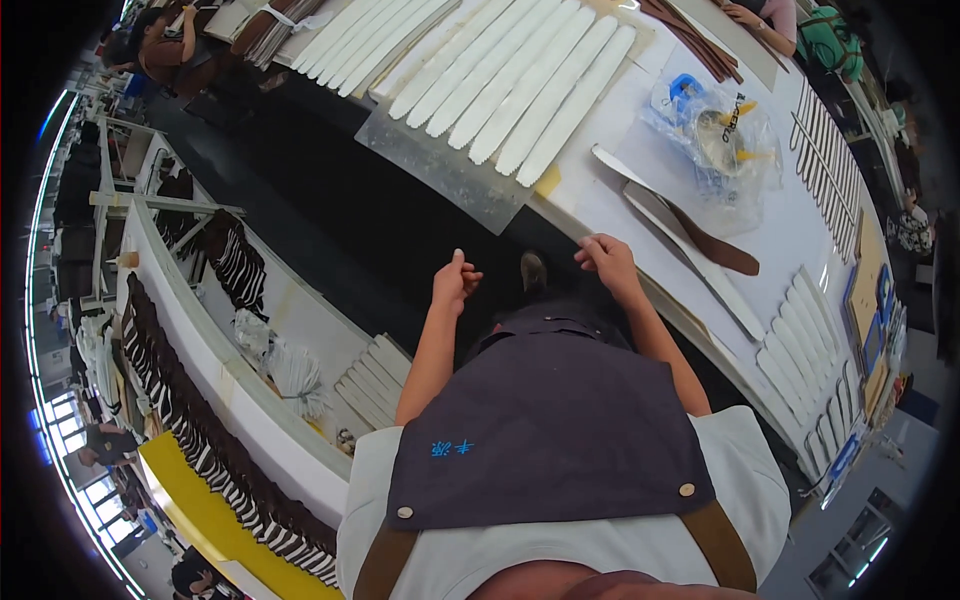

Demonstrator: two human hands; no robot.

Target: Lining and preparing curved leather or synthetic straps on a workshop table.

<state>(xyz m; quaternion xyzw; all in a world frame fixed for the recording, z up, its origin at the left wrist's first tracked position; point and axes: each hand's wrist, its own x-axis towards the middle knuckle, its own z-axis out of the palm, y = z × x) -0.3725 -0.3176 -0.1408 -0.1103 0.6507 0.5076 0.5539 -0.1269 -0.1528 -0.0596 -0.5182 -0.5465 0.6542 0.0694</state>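
My left hand (pixel 457 281) is in the air over the dark floor, its fingers curled in and its thumb pointing up. Nothing shows in it. My right hand (pixel 608 264) is beside the near edge of the white worktable (pixel 590 190), fingers bent together, and it too seems to hold nothing. Nearest to it on the table lie a long white strip (pixel 690 245) and a dark brown strip (pixel 715 240), crossing each other. Beyond them is a crumpled clear plastic bag (pixel 735 190) with blue and yellow pieces.
Rows of long white strips (pixel 510 85) overhang the table's far left edge on a clear sheet (pixel 440 165). More strips (pixel 800 345) lie at the right. A bench (pixel 240 390) on my left carries brown-and-white strips (pixel 210 430). Other people (pixel 165 50) work farther off.
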